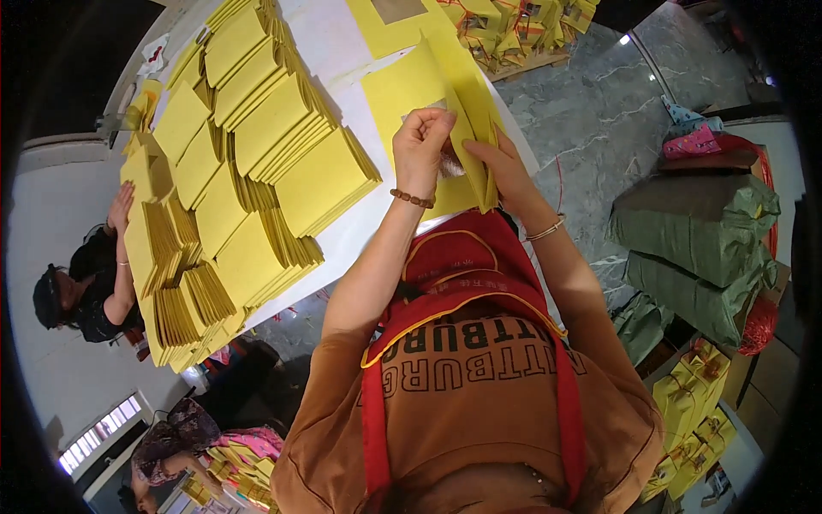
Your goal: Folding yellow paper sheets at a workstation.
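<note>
My left hand (421, 146) is closed in a fist, pressing down on a small white piece on a yellow paper sheet (402, 90) at the near edge of the white table (342, 236). My right hand (503, 167) pinches the folded right flap of that yellow sheet (475, 120), lifting it up on edge. A bead bracelet is on my left wrist and a thin bangle on my right.
Fanned stacks of folded yellow paper (248, 154) cover the table's left half. A person in black (94, 287) stands at the far left, a hand on the stacks. Green sacks (698, 248) lie at the right, with yellow bundles (689, 398) below and more bundles (522, 21) at the top.
</note>
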{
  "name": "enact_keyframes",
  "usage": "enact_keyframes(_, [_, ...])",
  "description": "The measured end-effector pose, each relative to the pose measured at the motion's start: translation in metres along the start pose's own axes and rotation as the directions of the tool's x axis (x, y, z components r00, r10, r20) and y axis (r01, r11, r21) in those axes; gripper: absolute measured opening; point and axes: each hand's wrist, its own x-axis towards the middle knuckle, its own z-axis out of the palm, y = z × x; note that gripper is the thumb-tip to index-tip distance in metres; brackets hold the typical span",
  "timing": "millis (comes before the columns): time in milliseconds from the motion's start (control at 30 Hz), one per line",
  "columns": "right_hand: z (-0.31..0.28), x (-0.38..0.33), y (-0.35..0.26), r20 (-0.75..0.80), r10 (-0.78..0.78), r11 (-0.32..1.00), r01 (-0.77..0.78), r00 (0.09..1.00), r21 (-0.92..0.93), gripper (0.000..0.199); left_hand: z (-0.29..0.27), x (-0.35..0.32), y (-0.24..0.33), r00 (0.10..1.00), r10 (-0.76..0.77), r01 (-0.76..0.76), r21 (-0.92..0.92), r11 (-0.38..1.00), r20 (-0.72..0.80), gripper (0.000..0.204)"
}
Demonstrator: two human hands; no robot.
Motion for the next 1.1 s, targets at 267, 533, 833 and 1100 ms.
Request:
enact_keyframes(267, [-0.002,0.0,0.0,-0.034,0.048,0.995,-0.045,0.998,0.088,0.04,-0.005,0.0,-0.004,0.998,-0.012,0.016,-0.058,0.998,0.063,0.013])
enact_keyframes(533, [-0.003,0.001,-0.001,-0.007,0.023,0.993,-0.022,1.0,0.114,0.038,-0.009,0.002,-0.009,0.995,-0.003,0.009,-0.066,0.998,0.102,0.014])
enact_keyframes(833, [-0.003,0.001,-0.001,-0.026,0.054,0.991,-0.05,0.998,0.125,0.037,-0.011,0.002,-0.01,0.992,0.024,-0.027,0.027,0.999,0.125,0.018])
enact_keyframes(1100, [-0.003,0.0,-0.003,0.021,0.074,0.979,-0.076,0.997,0.187,0.041,0.001,-0.003,-0.008,0.979,0.206,-0.206,0.031,0.978,0.004,0.042])
